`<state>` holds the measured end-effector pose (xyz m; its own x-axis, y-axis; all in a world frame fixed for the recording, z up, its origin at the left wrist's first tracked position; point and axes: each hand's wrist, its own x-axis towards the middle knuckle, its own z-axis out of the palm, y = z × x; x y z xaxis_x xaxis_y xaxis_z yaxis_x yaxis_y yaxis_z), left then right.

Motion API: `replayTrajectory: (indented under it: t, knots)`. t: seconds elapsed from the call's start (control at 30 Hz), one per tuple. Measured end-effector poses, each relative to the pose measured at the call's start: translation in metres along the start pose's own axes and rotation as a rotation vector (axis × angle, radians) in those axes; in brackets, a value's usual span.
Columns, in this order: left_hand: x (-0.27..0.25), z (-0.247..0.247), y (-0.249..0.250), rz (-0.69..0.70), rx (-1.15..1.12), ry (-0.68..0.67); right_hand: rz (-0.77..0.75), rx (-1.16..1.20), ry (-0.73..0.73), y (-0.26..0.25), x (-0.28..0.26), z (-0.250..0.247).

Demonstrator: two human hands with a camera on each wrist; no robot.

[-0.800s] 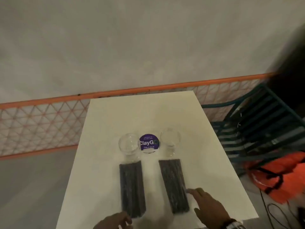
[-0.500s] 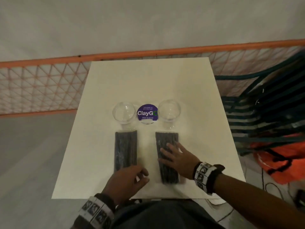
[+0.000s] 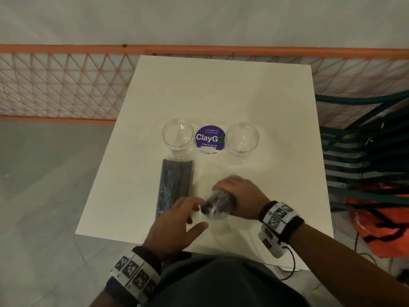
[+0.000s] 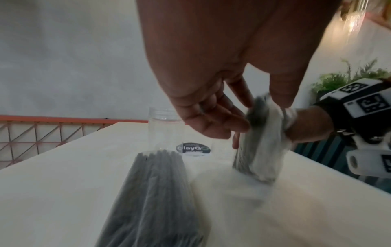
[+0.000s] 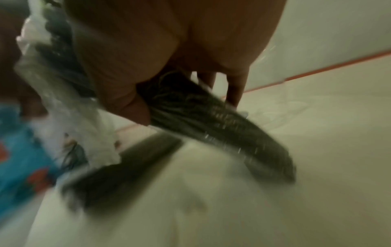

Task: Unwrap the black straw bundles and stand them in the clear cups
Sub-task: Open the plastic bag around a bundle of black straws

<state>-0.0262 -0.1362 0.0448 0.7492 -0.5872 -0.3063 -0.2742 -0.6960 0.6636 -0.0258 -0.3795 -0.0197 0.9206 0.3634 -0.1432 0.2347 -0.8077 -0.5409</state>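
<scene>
The right hand (image 3: pixel 240 191) is wrapped around a bundle of black straws in clear plastic wrap (image 3: pixel 218 204), thumb on one side and fingers on the other, holding it tilted with its far end down on the white square tabletop (image 3: pixel 221 89) and its near end raised. In the right wrist view the thumb (image 5: pixel 127 93) presses across the straws, and crinkled wrap bunches loose at the raised end. The left hand (image 3: pixel 177 220) sits at about 8 o'clock from that grip, fingers reaching to the raised end; the left wrist view shows them loosely curled right beside the wrap, but blur hides whether they actually pinch it.

At 10 o'clock from the held bundle, a second wrapped bundle of black straws (image 3: pixel 176 187) lies flat on the table, lengthwise toward the far edge. Just beyond its far end stands a clear plastic cup (image 3: pixel 178 135). A matching clear cup (image 3: pixel 242 139) stands at 12 o'clock from the right hand, well apart from it. Between the cups lies a round purple "ClayGo" sticker (image 3: pixel 209 138).
</scene>
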Motion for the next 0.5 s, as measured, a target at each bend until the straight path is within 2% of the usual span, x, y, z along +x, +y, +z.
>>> replayTrajectory:
  t: [0.1,0.2,0.37,0.43,0.5]
  knots:
    - [0.017,-0.006,0.008,0.016,-0.105,0.089,0.215,0.426,0.141,0.002,-0.016,-0.017]
    - [0.036,-0.007,0.023,0.056,-0.159,0.074,0.308,0.642,0.189,-0.003,-0.028,-0.024]
    - [0.053,-0.010,0.052,0.183,-0.151,0.025,0.404,0.773,0.252,-0.006,-0.040,-0.022]
    - [0.058,-0.009,0.057,0.157,-0.119,0.027,0.432,0.760,0.257,-0.006,-0.042,-0.020]
    - [0.063,-0.004,0.057,0.073,-0.096,0.011,0.452,0.702,0.249,-0.004,-0.043,-0.016]
